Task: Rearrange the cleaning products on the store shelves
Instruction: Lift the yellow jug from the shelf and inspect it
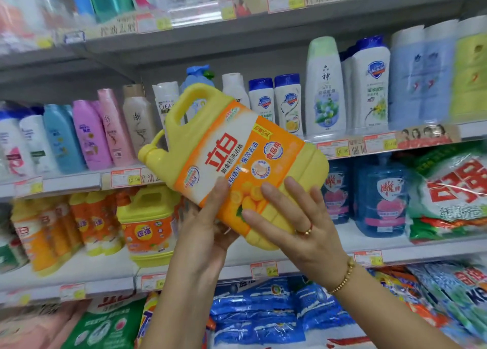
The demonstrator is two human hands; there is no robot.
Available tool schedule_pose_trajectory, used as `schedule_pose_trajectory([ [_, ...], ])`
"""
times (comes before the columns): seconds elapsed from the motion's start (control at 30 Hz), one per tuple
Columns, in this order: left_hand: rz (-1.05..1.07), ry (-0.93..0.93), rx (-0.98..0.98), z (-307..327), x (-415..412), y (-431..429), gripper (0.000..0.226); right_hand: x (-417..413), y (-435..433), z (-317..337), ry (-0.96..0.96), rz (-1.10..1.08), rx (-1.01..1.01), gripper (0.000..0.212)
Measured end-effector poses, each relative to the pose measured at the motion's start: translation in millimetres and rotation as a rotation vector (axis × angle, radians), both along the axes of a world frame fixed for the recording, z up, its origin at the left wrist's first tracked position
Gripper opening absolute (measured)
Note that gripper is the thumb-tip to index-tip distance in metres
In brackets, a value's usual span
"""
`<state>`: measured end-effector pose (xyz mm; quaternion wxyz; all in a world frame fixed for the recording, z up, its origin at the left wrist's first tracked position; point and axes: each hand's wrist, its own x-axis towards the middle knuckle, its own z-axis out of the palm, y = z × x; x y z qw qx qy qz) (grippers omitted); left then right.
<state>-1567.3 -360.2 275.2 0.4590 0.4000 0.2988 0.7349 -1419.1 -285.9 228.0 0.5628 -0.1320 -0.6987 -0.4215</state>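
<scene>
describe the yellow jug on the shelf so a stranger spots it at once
Find the shelf below the shampoo row. Left of the left hand under the held jug stands a squat yellow detergent jug. Unlike the slim orange bottles beside it, it has a top handle.

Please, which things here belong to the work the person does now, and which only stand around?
In the work:
big yellow plastic detergent jug with orange label, tilted
left hand, gripping it from below
right hand, fingers flat on its front

Only around:
white plastic bottles with blue caps, standing in a row
blue plastic bags, lying low down
</scene>
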Motion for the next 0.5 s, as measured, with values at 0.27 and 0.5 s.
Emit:
schedule_pose_trajectory([
  [0.27,-0.305,-0.051,0.245,4.8,1.7,8.8,0.094,0.6,-10.8,19.2,0.118,0.221,-0.26,0.063],
  [0.5,-0.092,0.009,0.077,-9.9,-3.6,26.8,0.05,-3.9,-13.3,11.4,0.471,0.7,-0.903,0.086],
])
